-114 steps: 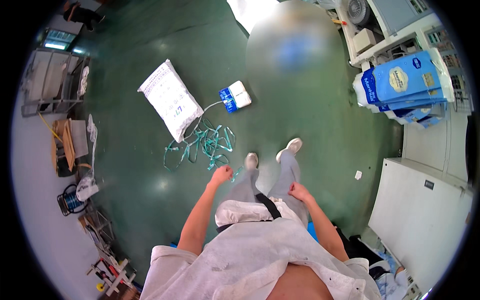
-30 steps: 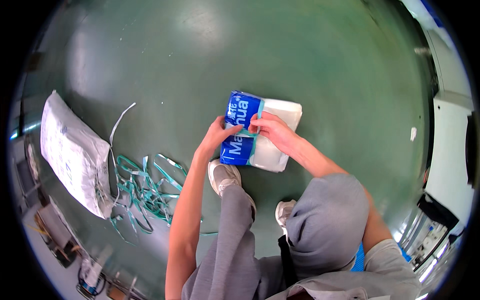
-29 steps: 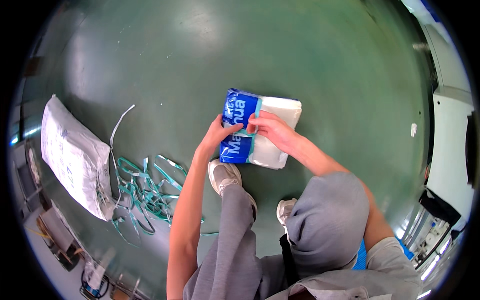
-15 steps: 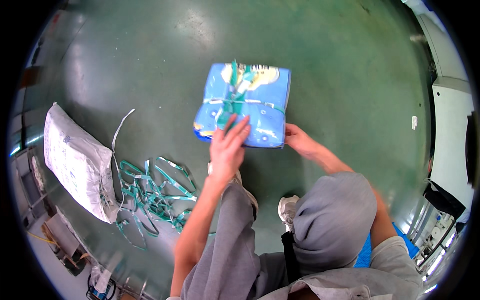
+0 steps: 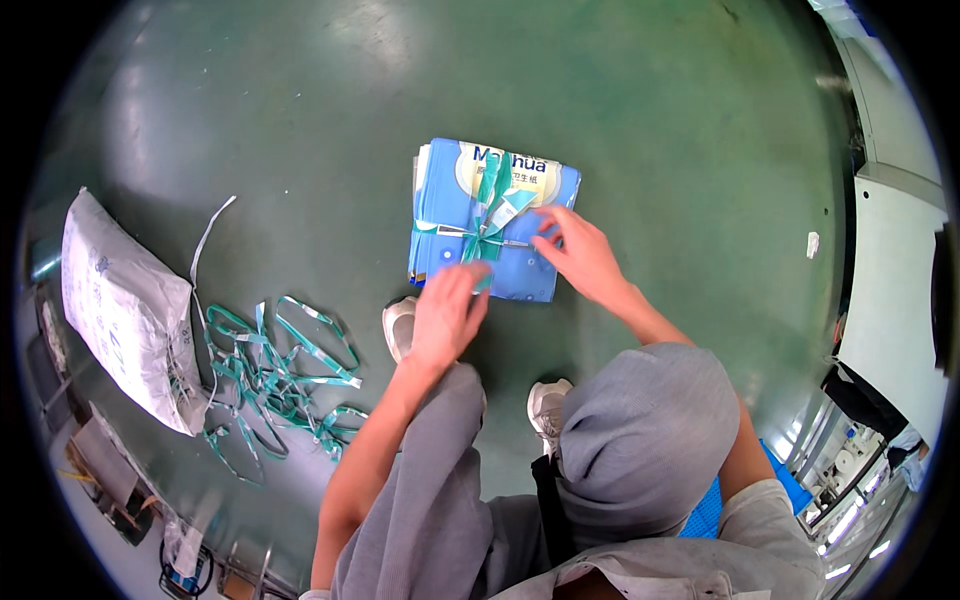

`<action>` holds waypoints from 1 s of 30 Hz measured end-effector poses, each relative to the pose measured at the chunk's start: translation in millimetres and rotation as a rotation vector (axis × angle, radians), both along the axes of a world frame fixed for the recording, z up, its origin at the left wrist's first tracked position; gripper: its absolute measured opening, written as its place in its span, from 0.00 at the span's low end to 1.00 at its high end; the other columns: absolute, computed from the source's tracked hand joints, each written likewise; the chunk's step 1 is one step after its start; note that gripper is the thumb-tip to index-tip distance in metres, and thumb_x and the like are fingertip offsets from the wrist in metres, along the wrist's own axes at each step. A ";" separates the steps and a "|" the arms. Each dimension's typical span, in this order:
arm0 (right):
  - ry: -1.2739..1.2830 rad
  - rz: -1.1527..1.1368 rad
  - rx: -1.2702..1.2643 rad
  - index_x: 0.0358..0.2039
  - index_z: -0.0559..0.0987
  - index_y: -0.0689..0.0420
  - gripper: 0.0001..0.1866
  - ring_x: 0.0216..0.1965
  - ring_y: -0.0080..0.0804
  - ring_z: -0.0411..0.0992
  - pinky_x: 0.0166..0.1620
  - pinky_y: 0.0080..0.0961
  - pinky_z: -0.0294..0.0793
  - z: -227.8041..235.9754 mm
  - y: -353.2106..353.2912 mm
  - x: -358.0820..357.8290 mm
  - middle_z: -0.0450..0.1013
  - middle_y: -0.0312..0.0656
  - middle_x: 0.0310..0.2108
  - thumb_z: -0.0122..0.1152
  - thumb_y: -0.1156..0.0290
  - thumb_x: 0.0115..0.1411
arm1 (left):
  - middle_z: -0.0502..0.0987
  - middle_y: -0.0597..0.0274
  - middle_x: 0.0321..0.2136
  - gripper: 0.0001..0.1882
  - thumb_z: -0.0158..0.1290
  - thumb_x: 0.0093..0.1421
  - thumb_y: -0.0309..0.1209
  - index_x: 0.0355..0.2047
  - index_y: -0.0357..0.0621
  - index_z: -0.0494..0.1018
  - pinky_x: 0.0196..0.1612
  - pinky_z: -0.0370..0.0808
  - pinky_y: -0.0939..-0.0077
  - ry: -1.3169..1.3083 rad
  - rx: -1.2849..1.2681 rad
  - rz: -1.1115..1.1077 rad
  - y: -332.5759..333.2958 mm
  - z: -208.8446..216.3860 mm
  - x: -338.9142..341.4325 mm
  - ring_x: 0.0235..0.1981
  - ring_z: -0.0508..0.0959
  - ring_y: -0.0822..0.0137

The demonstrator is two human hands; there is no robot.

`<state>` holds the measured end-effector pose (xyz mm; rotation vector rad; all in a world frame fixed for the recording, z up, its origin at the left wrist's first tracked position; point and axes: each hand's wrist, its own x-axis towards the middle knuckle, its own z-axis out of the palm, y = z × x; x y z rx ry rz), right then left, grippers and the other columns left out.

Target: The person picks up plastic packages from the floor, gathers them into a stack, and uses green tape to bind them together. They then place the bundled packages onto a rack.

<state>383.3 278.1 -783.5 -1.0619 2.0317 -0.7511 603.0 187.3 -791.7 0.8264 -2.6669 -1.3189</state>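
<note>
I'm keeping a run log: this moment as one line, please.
blue bundle: tied with green ribbon; left hand: at near edge, grip unclear; right hand: at right edge, open

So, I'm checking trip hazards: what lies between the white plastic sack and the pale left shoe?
The head view shows tangled flat green strap there, plus a thin white cord beside the sack.

left hand [image 5: 447, 312] at green ribbon [image 5: 490, 185] | right hand [image 5: 582, 258] over blue bundle [image 5: 520, 272]
</note>
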 end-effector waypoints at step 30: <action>0.303 0.572 -0.246 0.32 0.79 0.60 0.14 0.36 0.39 0.71 0.50 0.34 0.66 0.9 -71.4 4.5 0.74 0.40 0.32 0.62 0.61 0.56 | 0.78 0.70 0.39 0.08 0.58 0.57 0.36 0.32 0.46 0.77 0.66 0.51 0.53 0.208 -0.163 0.285 -31.0 -52.6 -34.0 0.56 0.69 0.64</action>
